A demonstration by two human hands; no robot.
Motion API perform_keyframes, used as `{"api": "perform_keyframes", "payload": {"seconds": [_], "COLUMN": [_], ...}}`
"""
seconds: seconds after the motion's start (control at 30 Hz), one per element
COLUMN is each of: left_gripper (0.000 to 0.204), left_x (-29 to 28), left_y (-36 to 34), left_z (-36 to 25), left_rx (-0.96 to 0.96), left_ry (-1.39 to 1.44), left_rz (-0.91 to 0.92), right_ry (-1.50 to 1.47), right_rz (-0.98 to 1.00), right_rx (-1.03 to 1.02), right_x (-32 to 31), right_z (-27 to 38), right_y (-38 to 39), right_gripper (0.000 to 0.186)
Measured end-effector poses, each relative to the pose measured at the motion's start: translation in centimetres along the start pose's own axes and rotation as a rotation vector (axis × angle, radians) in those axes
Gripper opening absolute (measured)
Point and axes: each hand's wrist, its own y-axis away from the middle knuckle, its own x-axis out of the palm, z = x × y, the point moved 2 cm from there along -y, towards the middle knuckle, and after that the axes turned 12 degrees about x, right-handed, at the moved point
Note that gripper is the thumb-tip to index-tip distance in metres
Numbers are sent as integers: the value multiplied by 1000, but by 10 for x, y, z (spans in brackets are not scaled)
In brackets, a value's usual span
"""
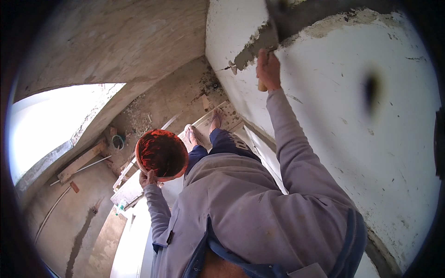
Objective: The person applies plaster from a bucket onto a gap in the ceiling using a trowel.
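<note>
My left hand [148, 179] grips the near edge of an orange-red bucket [174, 177], fingers closed at its rim. Dark wet-looking material coats the bucket's inside; how much it holds I cannot tell. Up at the white wall [333, 120], my right hand [269, 70] is closed round the wooden handle [262, 86] of a trowel. The trowel's thin blade stands at a band of grey mortar [296, 21] that runs across the wall, and it is partly blurred. Thin cracks and chipped edges border the mortar.
My feet stand on a wooden plank platform [204, 121] beside the wall. Lower down lie rubble [139, 113], a small dark bucket [118, 142], a timber board [82, 161] and a thin hose [52, 211]. A bright opening [51, 120] breaks the wall on the left.
</note>
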Motion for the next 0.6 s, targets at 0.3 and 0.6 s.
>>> {"api": "perform_keyframes", "payload": {"seconds": [0.3,0.6], "left_gripper": [13,15], "left_x": [7,22], "left_y": [7,13], "left_z": [-28,-27], "left_rx": [-32,-55], "left_ry": [64,50], "left_rz": [-23,-17], "right_ry": [-82,5], "right_rz": [56,149], "right_rx": [29,235], "right_x": [-2,12], "right_z": [25,-4], "right_y": [11,-3], "right_gripper": [38,40]}}
